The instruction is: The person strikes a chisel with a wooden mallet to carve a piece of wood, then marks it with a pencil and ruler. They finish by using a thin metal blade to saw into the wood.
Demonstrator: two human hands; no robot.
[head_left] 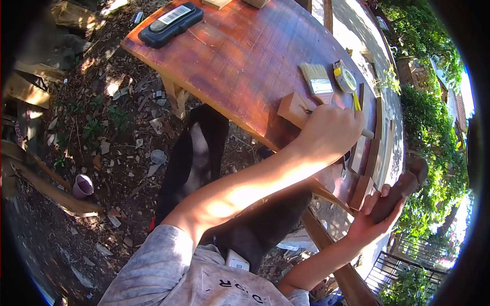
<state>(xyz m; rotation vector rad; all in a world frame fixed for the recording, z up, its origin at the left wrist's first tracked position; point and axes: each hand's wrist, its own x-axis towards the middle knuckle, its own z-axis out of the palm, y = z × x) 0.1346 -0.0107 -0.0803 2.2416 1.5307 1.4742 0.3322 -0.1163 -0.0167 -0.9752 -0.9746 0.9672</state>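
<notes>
My left hand is closed low over the table, its fingers mostly hidden from me. A thin dark tip shows at its far side over a wooden block, and a pale round end juts out on the other side; I cannot make out the whole item. Just beyond the hand lie a flat paintbrush and a tape measure. Off the table's right edge, my right hand grips a dark brown carved wooden piece with a rounded end, held up at a tilt.
The reddish-brown wooden table carries a black case with a label at its far left corner. Several wood strips lie along the right edge. A cup sits on the littered ground at left, near curved wood pieces.
</notes>
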